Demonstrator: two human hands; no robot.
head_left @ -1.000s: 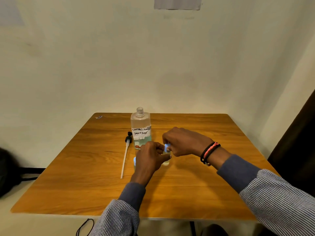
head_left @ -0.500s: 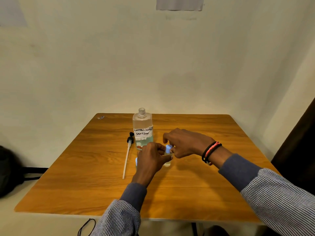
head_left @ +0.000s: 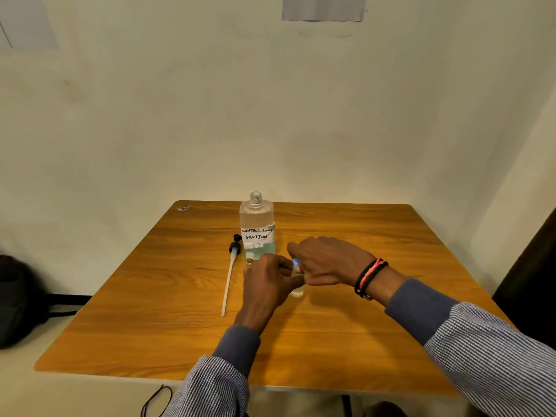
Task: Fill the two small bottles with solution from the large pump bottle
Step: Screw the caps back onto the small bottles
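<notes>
The large clear bottle [head_left: 257,228] with a handwritten "solution" label stands uncapped at the table's middle back. Its black pump with a long white tube [head_left: 229,275] lies flat on the table to its left. In front of the big bottle, my left hand [head_left: 267,281] grips a small clear bottle [head_left: 297,291] that stands on the table. My right hand [head_left: 326,260] pinches that bottle's blue cap [head_left: 296,262] from above. The other small bottle is hidden behind my left hand.
The wooden table [head_left: 180,326] stands against a plain wall. A dark bag [head_left: 13,299] sits on the floor at the left, and a black cord [head_left: 153,400] hangs below the table's front edge. A small scrap [head_left: 183,208] lies at the far left corner.
Both hands stay at the small bottle; my right hand's fingers have turned around the blue cap. The second small bottle's blue top, seen earlier beside my left hand, is now hidden.
</notes>
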